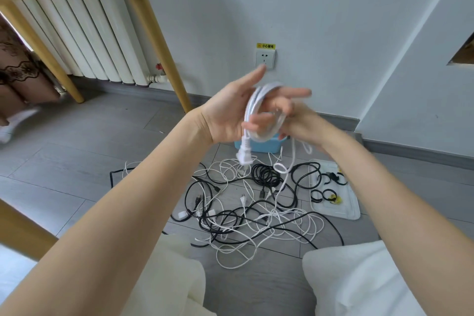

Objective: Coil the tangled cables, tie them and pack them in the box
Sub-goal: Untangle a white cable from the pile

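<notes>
I'm coiling 1 white cable [259,110]: left hand [230,113] holds its loops, fingers straight; right hand [295,115] pinches the strand. Next, wind the slack in.

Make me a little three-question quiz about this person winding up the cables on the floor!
1. True or false: the white cable coil is already in the blue box.
2. What dangles below the left hand? A) white plug B) black plug C) cable tie
3. Which colours are the tangled cables on the floor?

Key:
1. False; both hands hold it above the box, the right hand too.
2. A, the white plug.
3. Black and white.
</notes>
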